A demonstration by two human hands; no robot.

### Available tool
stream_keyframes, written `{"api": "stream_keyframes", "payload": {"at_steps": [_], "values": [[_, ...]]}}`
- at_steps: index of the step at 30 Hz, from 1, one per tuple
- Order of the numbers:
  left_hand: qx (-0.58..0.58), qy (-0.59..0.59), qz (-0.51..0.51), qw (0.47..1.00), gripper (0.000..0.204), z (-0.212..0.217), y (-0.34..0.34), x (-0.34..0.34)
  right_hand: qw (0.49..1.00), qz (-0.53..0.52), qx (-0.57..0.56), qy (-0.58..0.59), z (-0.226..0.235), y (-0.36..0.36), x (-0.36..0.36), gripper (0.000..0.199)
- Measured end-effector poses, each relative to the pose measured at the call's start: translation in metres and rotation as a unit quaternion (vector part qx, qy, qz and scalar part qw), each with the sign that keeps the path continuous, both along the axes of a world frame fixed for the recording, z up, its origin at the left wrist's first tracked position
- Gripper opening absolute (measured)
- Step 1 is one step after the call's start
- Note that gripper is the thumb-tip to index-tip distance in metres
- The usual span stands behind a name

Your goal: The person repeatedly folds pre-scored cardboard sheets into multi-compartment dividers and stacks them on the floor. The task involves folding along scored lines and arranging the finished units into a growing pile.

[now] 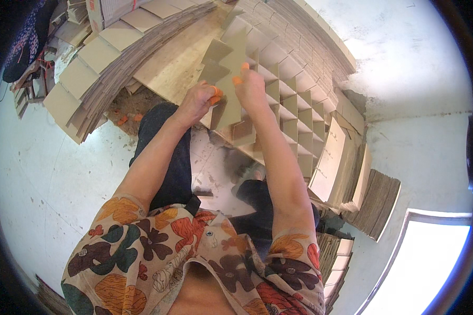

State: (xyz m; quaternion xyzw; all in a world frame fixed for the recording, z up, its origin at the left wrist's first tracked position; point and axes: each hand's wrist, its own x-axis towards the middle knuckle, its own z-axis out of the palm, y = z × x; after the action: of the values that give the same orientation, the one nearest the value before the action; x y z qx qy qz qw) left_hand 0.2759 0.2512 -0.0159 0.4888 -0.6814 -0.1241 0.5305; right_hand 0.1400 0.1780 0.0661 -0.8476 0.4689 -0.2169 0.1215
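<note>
Left hand and right hand grip a cardboard divider; its long axis points forward, slightly right.

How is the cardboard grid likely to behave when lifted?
The cardboard grid is probably light for its size: thin strips around open cells. It could skew or fold sideways, since crossing strips appear to give it shape. Its thin upright edges may bend if squeezed.

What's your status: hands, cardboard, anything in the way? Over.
Left hand and right hand at opposite sides of cardboard piece, exact grip unclear. Cardboard grid right, partly hidden by right forearm. Cardboard stack at left, outside the hands' gap.
</note>
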Motion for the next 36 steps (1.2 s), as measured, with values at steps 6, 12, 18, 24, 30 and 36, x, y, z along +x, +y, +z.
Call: {"api": "stream_keyframes", "payload": {"at_steps": [6,12,18,24,30,36], "values": [[0.003,0.008,-0.001,1.000,0.014,0.000,0.003,0.003,0.997,-0.014,0.036,0.072,0.033,0.021,0.013,0.010],[0.026,-0.024,0.003,0.999,0.018,0.005,0.003,0.003,0.989,-0.024,0.065,0.132,0.000,0.034,0.017,0.009],[-0.001,-0.066,0.005,0.998,0.040,0.011,0.005,0.003,0.991,0.023,0.090,0.098,0.005,0.006,-0.006,0.017],[0.076,-0.271,-0.057,0.958,0.082,0.055,0.024,-0.002,0.966,-0.240,-0.097,0.029,0.000,-0.041,-0.112,0.052],[0.133,-0.338,-0.109,0.925,0.096,0.072,-0.005,-0.027,0.918,-0.340,0.039,0.199,-0.029,-0.078,-0.204,0.079],[0.120,-0.367,-0.114,0.915,0.092,0.078,-0.069,-0.051,0.978,-0.157,0.092,0.102,0.006,-0.024,-0.183,0.063]]}}
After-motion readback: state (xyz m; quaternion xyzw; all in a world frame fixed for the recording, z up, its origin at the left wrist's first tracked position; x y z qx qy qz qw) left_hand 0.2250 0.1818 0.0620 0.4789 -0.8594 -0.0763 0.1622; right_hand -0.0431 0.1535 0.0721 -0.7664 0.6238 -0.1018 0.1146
